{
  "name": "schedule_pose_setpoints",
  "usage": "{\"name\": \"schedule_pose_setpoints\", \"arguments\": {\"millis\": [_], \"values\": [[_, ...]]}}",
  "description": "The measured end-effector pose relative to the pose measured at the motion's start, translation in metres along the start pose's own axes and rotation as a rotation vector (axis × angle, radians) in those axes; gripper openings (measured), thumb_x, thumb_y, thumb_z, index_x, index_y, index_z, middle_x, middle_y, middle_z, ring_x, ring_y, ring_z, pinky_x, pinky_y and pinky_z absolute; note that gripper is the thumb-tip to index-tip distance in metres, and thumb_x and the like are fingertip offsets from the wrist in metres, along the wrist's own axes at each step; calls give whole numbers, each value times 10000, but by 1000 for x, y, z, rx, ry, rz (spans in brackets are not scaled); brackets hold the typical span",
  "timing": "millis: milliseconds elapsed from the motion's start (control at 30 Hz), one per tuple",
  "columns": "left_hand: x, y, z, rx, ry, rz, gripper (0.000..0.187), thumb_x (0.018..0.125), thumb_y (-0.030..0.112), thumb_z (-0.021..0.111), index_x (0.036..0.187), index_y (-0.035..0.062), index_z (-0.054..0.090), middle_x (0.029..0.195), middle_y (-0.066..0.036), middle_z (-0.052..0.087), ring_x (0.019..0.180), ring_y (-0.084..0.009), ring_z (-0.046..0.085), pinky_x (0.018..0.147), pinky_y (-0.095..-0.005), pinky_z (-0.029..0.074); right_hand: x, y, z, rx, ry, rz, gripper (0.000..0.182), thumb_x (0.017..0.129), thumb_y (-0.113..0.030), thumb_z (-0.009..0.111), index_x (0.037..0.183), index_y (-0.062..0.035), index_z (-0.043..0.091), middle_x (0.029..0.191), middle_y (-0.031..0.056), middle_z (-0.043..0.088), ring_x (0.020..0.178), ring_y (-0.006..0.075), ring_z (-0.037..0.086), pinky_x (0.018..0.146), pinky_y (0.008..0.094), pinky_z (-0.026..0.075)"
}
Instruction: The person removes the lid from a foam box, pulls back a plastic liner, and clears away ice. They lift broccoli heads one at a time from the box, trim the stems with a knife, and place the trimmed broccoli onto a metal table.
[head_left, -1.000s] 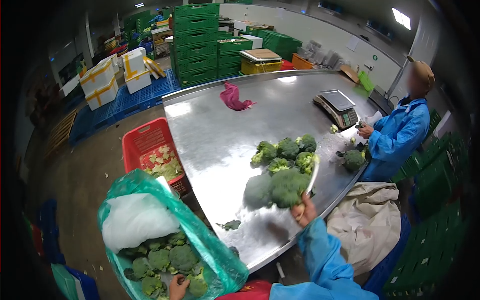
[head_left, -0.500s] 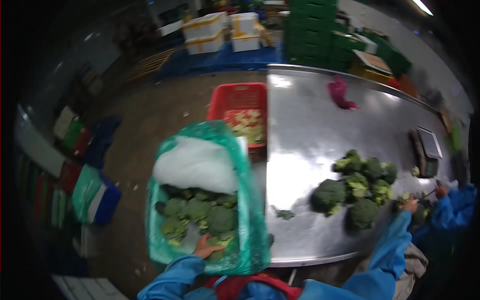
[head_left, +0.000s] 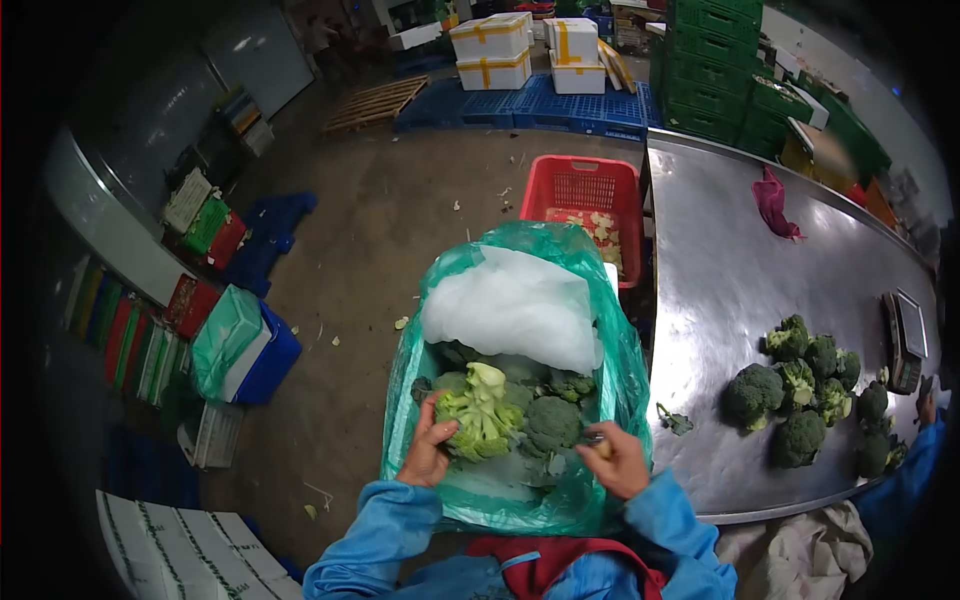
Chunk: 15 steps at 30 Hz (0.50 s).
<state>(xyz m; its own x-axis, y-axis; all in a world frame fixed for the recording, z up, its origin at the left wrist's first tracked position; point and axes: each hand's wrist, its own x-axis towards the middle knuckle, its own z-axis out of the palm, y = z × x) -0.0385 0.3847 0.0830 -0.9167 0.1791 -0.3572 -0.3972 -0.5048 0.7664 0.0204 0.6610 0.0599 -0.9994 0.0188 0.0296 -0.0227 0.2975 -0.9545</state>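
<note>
My left hand (head_left: pixel 428 447) grips a broccoli head (head_left: pixel 482 415), its pale cut stem turned up, above the lined crate. My right hand (head_left: pixel 617 462) is closed around a short pale handle (head_left: pixel 602 447) with a metal end, apparently a small knife; its blade cannot be made out. Beneath both hands, more broccoli (head_left: pixel 552 425) fills the crate inside a green plastic liner (head_left: pixel 628 375). A white foam-like sheet (head_left: pixel 510 310) is folded back over the far end. Several broccoli heads (head_left: pixel 798 438) are grouped on the metal table (head_left: pixel 700 300) at my right.
A red crate (head_left: pixel 582 180) with pale scraps stands beyond the liner. The table also bears a scale (head_left: pixel 905 340), a pink bag (head_left: pixel 772 203) and a leaf scrap (head_left: pixel 676 420). A co-worker's hand (head_left: pixel 927 405) shows at the right edge. A blue bin (head_left: pixel 268 355) sits at left.
My left hand has lifted a broccoli head out of the pile and turned its stem up. My right hand has come from the table to the crate. The view has swung right-to-left across the scene.
</note>
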Motion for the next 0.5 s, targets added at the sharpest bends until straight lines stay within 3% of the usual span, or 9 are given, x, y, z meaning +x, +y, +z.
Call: {"name": "schedule_pose_setpoints", "arguments": {"millis": [33,100,200,500], "values": [[-1,-8,-5,2,13,-9,619,729,123,598,1295,81,351,1180,-88,473,1081,-209,493,938,-343,420,6,-14,10,-4,5,0,225,776,-163,683,930,-42,573,760,100,591,650,187,605,576,313,475],[-9,-17,-10,48,-17,-12,629,717,117,600,1295,83,354,1185,-88,466,1079,-206,492,931,-340,421,13,-41,19,-324,-106,-166,198,758,-139,647,876,-59,509,761,114,558,661,284,600,550,369,464],[-24,-22,-14,135,-33,-12,658,691,92,598,1300,83,349,1204,-88,440,1082,-200,483,913,-327,422,18,-49,28,-447,-210,-307,194,749,-128,605,851,-76,449,749,114,532,669,343,564,539,426,442],[-64,12,-3,266,-24,44,700,659,66,629,1294,52,336,1209,-91,443,1107,-206,465,931,-311,406,3,-59,48,-453,-256,-388,211,767,-160,602,884,-80,446,750,132,534,676,342,576,563,441,449]]}}
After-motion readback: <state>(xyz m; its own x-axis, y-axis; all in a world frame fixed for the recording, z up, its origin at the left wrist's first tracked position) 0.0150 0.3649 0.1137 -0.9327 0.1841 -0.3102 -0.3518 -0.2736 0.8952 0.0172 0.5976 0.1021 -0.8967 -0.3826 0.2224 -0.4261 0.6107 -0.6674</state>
